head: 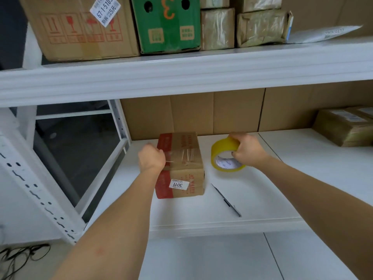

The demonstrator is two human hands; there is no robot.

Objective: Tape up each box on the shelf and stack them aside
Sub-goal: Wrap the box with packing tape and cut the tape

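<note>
The brown box [182,164] with red end bands sits on the white lower shelf [262,199], near its left end, with a white sticker [178,184] reading 3011 on the near part of its top. Clear tape crosses the middle of the box's top, wrinkled and shiny.

The left hand [151,159] is at the box's left edge, fingers curled into a fist against the cardboard; it seems to be pinching the tape end there, though the fingertips are hidden behind the knuckles. The right hand [247,149] is just right of the box, fingers and thumb wrapped round a yellow tape roll [224,156] (one finger hooked through its core), the roll tilted and apparently just off the shelf.

A slim grey utility knife [227,201] lies flat on the shelf, right of the box and nearer the front edge. Far right of the box, at the back, sits a taped brown parcel [345,128]. Above the box, the upper shelf [181,77] carries a large brown carton [80,29], a green carton [167,25] and several smaller wrapped parcels [240,25].
</note>
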